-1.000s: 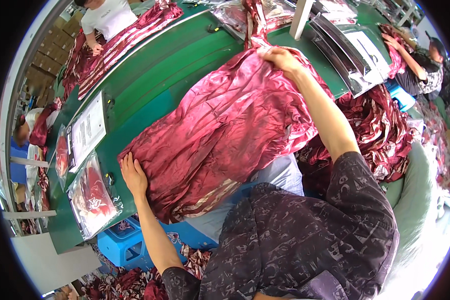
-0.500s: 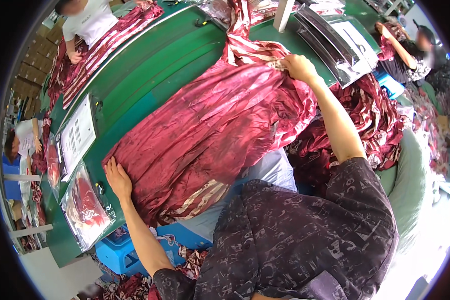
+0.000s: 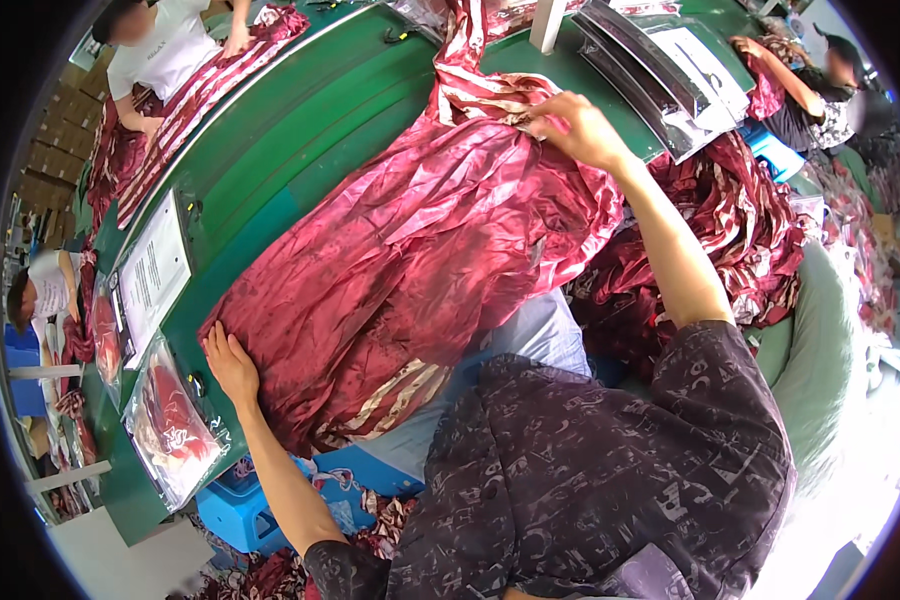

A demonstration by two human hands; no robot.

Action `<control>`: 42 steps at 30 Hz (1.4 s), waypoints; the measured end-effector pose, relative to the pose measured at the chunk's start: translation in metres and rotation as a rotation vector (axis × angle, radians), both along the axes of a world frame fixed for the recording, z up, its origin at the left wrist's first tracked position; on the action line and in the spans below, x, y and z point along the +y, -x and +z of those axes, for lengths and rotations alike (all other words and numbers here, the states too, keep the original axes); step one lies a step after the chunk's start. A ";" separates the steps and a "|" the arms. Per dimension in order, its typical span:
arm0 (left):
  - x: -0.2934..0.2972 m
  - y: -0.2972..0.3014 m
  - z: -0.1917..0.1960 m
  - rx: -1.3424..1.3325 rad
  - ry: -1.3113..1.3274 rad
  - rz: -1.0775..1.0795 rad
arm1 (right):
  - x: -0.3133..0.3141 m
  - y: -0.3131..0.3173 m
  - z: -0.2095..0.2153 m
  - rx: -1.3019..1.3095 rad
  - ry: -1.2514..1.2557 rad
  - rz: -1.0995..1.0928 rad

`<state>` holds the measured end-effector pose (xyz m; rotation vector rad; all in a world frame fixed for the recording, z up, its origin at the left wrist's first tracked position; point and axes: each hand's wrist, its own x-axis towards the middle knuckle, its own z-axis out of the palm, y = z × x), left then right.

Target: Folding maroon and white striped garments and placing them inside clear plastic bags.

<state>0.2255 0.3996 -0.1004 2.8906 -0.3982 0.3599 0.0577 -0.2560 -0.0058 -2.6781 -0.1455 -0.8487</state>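
Note:
A crinkled, shiny dark red garment [image 3: 400,240] with cream-striped parts is spread over the table edge and across my lap. At its left end my left hand [image 3: 232,366] lies on the corner, fingers stretched out and flat. Near the garment's far right part, where red meets the gathered striped cloth [image 3: 495,97], my right hand [image 3: 582,132] pinches the fabric between thumb and fingers. The striped cloth runs on in a narrow twist toward the far side of the table.
The green table [image 3: 300,140] curves around. Bagged garments [image 3: 175,425] and a paper sheet [image 3: 155,265] lie at left, black plastic packages [image 3: 660,80] at far right. A red cloth heap [image 3: 710,240] is on my right, a blue stool [image 3: 240,510] below. Several people work nearby.
My right hand has shifted slightly left along the fabric, its fingers more bent. The red cloth has rumpled a little. My left hand stays at the corner.

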 end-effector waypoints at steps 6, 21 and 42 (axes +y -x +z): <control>-0.006 -0.009 -0.003 -0.019 0.020 -0.020 | -0.051 -0.012 -0.051 0.325 -0.559 -0.367; -0.032 -0.001 0.019 0.047 0.046 0.040 | 0.027 -0.050 -0.068 0.059 0.293 -0.390; -0.031 -0.018 0.041 -0.067 0.067 -0.115 | -0.078 -0.183 0.006 0.246 -0.564 -0.659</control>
